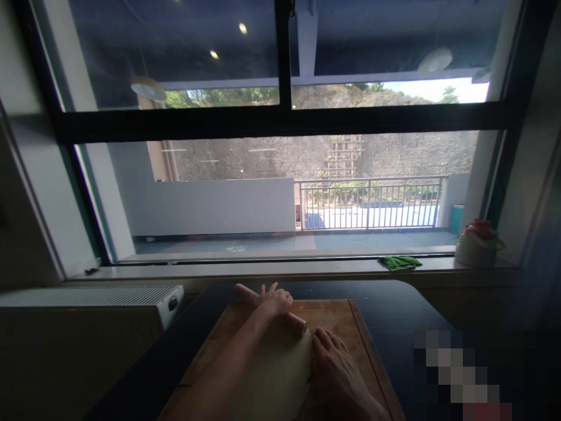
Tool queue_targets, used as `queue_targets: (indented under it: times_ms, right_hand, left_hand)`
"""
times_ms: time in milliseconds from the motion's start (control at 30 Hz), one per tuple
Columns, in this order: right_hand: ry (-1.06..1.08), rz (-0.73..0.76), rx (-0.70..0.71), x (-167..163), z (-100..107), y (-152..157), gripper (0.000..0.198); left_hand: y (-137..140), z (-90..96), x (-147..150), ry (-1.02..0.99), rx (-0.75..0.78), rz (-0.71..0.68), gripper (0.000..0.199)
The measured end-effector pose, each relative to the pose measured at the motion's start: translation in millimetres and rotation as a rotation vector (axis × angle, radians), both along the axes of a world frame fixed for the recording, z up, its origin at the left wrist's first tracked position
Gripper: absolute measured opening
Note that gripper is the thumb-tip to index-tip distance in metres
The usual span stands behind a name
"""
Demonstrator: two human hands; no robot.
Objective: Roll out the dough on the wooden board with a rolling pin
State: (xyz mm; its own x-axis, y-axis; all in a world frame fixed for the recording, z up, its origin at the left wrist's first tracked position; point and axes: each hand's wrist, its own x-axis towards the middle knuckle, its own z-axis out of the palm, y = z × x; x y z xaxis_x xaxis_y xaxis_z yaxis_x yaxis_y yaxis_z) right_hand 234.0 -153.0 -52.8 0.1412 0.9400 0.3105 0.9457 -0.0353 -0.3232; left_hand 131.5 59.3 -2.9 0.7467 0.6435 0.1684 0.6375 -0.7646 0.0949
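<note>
Rolling pin [297, 323], slantwise on the board, and the left grip [272, 302] lies over its middle, a couple of fingers spread and lifted; how far the rest curl round, I cannot tell. Over to the right grip [333, 355]: palm down, fingers nearly side by side, fingertips just beside the pin's near end, at the dough's right edge. Is the thumb pinching that edge? Cannot tell from here!

And here's the dough [274, 365], a pale, flat sheet under and in front of the pin, partly hidden by the left forearm. Soft and stretchy, I'd judge, easy to tear: best taken by its edge with flat fingers. The pin looks stiff, smooth and fairly light, so hold it near its ends or press with open palms.

Beneath it all, the wooden board [333, 310] on a dark tabletop [390, 307]. Farther out, a green cloth [400, 263] and a pale pot [475, 251] on the windowsill [272, 269], with a radiator [127, 293] off left.
</note>
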Motion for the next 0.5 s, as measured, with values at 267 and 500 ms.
queue_targets:
  times_ms: [267,500]
  right_hand:
    - [0.068,0.020,0.132,-2.0,4.4,-11.0,0.037]
    - [0.090,0.016,0.142,-5.7,9.9,-16.0,0.034]
  left_hand:
    - [-31.5,3.8,-71.2,0.058,0.015,-0.016,0.041]
    - [-38.2,-0.4,-121.3,0.008,-0.051,-0.076,0.046]
